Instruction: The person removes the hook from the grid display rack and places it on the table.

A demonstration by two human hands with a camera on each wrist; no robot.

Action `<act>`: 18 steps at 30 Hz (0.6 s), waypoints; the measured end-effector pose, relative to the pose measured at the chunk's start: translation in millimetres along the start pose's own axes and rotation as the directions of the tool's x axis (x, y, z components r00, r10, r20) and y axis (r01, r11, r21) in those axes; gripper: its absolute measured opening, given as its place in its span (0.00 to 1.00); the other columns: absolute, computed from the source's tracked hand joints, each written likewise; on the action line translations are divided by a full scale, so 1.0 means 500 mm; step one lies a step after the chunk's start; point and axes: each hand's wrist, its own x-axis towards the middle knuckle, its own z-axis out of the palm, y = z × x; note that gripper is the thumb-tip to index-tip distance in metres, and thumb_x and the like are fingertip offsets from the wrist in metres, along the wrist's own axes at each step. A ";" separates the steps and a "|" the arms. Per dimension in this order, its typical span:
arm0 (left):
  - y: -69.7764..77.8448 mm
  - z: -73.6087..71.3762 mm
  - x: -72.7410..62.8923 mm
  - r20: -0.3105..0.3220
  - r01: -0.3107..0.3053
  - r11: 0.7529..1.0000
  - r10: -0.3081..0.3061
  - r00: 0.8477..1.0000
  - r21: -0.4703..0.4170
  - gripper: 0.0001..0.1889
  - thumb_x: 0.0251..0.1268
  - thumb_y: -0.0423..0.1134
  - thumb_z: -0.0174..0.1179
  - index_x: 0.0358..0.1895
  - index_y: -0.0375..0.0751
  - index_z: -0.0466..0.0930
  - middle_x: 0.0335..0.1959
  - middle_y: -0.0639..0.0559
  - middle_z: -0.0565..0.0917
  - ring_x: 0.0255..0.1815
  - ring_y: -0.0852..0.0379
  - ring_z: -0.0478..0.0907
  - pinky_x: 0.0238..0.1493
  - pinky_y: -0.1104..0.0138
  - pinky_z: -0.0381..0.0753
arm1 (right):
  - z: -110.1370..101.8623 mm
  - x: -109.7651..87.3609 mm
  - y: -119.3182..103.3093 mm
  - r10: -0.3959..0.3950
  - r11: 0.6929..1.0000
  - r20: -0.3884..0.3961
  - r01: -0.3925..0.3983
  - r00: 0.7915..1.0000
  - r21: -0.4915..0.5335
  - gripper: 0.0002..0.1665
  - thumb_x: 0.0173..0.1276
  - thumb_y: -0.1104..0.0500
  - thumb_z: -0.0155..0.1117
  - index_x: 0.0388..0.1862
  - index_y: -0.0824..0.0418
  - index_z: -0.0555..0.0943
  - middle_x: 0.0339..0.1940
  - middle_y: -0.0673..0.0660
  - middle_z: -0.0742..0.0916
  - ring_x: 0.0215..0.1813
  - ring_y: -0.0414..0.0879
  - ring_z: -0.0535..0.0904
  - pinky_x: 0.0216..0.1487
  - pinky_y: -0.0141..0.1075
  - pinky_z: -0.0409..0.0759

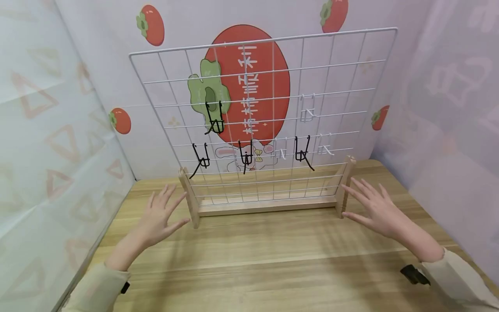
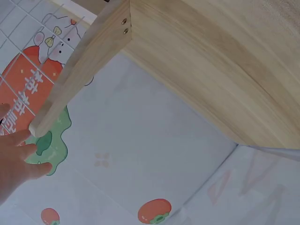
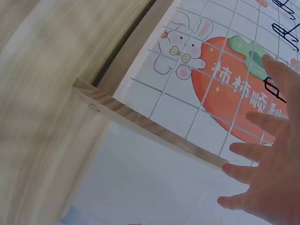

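Note:
A white wire grid panel (image 1: 265, 41) stands upright in a wooden stand (image 1: 269, 207) on the table. Several black double-prong hooks hang on its wires, among them an upper-left hook (image 1: 215, 126) and a lower-right hook (image 1: 301, 156). Three white hooks hang there too, one of them higher on the right (image 1: 309, 114). My left hand (image 1: 159, 219) hovers with spread fingers beside the stand's left upright (image 1: 189, 197). Beside the right upright (image 1: 343, 190), my right hand (image 1: 376, 211) is likewise spread. Both hands hold nothing; whether the fingertips touch the uprights I cannot tell.
The wood-grain table (image 1: 249, 264) extends in front of the stand. Behind it hangs a pale backdrop (image 1: 179, 17) printed with red persimmons and a rabbit. Pale sheets flank the left (image 1: 46, 151) and right sides (image 1: 448, 143). Dark straps show near both sleeves.

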 end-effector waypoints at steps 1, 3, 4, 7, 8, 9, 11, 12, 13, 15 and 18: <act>-0.002 -0.003 0.003 -0.015 -0.008 1.000 0.008 1.000 -0.005 0.33 0.57 0.58 0.52 0.60 0.38 0.64 0.62 0.32 0.57 0.65 0.35 0.47 0.58 0.41 0.42 | -0.003 0.002 0.000 -0.008 1.000 -0.010 0.008 1.000 0.004 0.41 0.57 0.47 0.61 0.67 0.54 0.57 0.64 0.69 0.60 0.65 0.65 0.51 0.58 0.64 0.38; -0.007 -0.009 0.008 -0.049 -0.022 1.000 0.021 0.999 -0.012 0.33 0.59 0.59 0.50 0.58 0.35 0.65 0.61 0.31 0.58 0.63 0.34 0.50 0.58 0.41 0.45 | -0.010 0.008 0.000 -0.026 1.000 -0.029 0.027 0.999 0.015 0.40 0.57 0.48 0.62 0.66 0.56 0.59 0.64 0.69 0.61 0.64 0.65 0.53 0.59 0.63 0.40; -0.009 -0.012 0.011 -0.070 -0.030 0.999 0.029 0.997 -0.014 0.33 0.59 0.59 0.49 0.57 0.34 0.66 0.60 0.31 0.59 0.62 0.33 0.52 0.57 0.41 0.46 | -0.013 0.011 0.000 -0.038 0.999 -0.039 0.038 0.999 0.020 0.40 0.57 0.48 0.62 0.65 0.57 0.60 0.63 0.70 0.62 0.64 0.66 0.54 0.59 0.63 0.40; -0.017 -0.020 0.019 -0.126 -0.045 0.999 0.042 0.991 -0.019 0.33 0.60 0.60 0.47 0.55 0.31 0.68 0.58 0.30 0.62 0.59 0.33 0.57 0.56 0.42 0.50 | -0.022 0.021 -0.001 -0.076 0.997 -0.078 0.078 0.994 0.023 0.39 0.55 0.50 0.64 0.63 0.59 0.62 0.62 0.70 0.64 0.62 0.66 0.57 0.59 0.62 0.44; -0.020 -0.022 0.022 -0.142 -0.052 0.998 0.047 0.989 -0.027 0.33 0.61 0.59 0.47 0.54 0.30 0.69 0.57 0.30 0.63 0.58 0.33 0.58 0.55 0.42 0.51 | -0.024 0.024 -0.002 -0.090 0.996 -0.093 0.092 0.992 0.019 0.38 0.55 0.51 0.64 0.63 0.60 0.63 0.61 0.71 0.65 0.61 0.66 0.58 0.60 0.61 0.45; -0.023 -0.023 0.025 -0.157 -0.056 0.998 0.051 0.986 -0.032 0.33 0.61 0.59 0.47 0.54 0.30 0.69 0.57 0.30 0.64 0.57 0.33 0.59 0.54 0.42 0.53 | -0.027 0.026 -0.002 -0.106 0.994 -0.106 0.108 0.989 0.014 0.39 0.54 0.52 0.65 0.63 0.60 0.63 0.61 0.71 0.65 0.60 0.66 0.59 0.60 0.60 0.46; -0.029 -0.025 0.031 -0.187 -0.065 0.997 0.056 0.981 -0.044 0.31 0.61 0.57 0.49 0.53 0.30 0.69 0.55 0.30 0.66 0.55 0.33 0.62 0.52 0.42 0.56 | -0.031 0.030 -0.002 -0.133 0.991 -0.136 0.135 0.982 0.004 0.39 0.52 0.55 0.67 0.62 0.60 0.64 0.59 0.71 0.67 0.58 0.66 0.61 0.60 0.59 0.49; -0.031 -0.026 0.034 -0.202 -0.069 0.996 0.057 0.978 -0.054 0.30 0.60 0.55 0.51 0.53 0.29 0.69 0.54 0.30 0.67 0.53 0.33 0.64 0.51 0.42 0.59 | -0.033 0.032 -0.003 -0.145 0.989 -0.149 0.147 0.978 0.000 0.39 0.52 0.55 0.67 0.62 0.60 0.64 0.59 0.71 0.68 0.58 0.66 0.62 0.60 0.58 0.50; -0.034 -0.027 0.038 -0.215 -0.070 0.995 0.055 0.975 -0.065 0.29 0.60 0.53 0.53 0.53 0.29 0.69 0.54 0.30 0.68 0.52 0.33 0.65 0.49 0.43 0.60 | -0.035 0.035 -0.003 -0.155 0.988 -0.161 0.157 0.975 -0.002 0.39 0.51 0.56 0.68 0.62 0.60 0.65 0.58 0.71 0.69 0.57 0.66 0.63 0.59 0.57 0.52; -0.037 -0.029 0.045 -0.237 -0.064 0.994 0.040 0.971 -0.093 0.26 0.58 0.47 0.57 0.53 0.29 0.69 0.52 0.30 0.69 0.50 0.33 0.67 0.47 0.44 0.64 | -0.039 0.039 -0.003 -0.167 0.985 -0.186 0.171 0.968 0.002 0.38 0.50 0.58 0.68 0.60 0.62 0.66 0.57 0.71 0.70 0.55 0.66 0.65 0.56 0.57 0.57; -0.039 -0.032 0.057 -0.244 -0.026 0.988 -0.012 0.970 -0.149 0.24 0.54 0.38 0.61 0.52 0.29 0.69 0.51 0.32 0.70 0.49 0.33 0.68 0.46 0.45 0.66 | -0.045 0.046 -0.005 -0.167 0.984 -0.219 0.176 0.961 0.020 0.35 0.49 0.60 0.69 0.57 0.66 0.69 0.55 0.70 0.72 0.53 0.66 0.67 0.50 0.57 0.63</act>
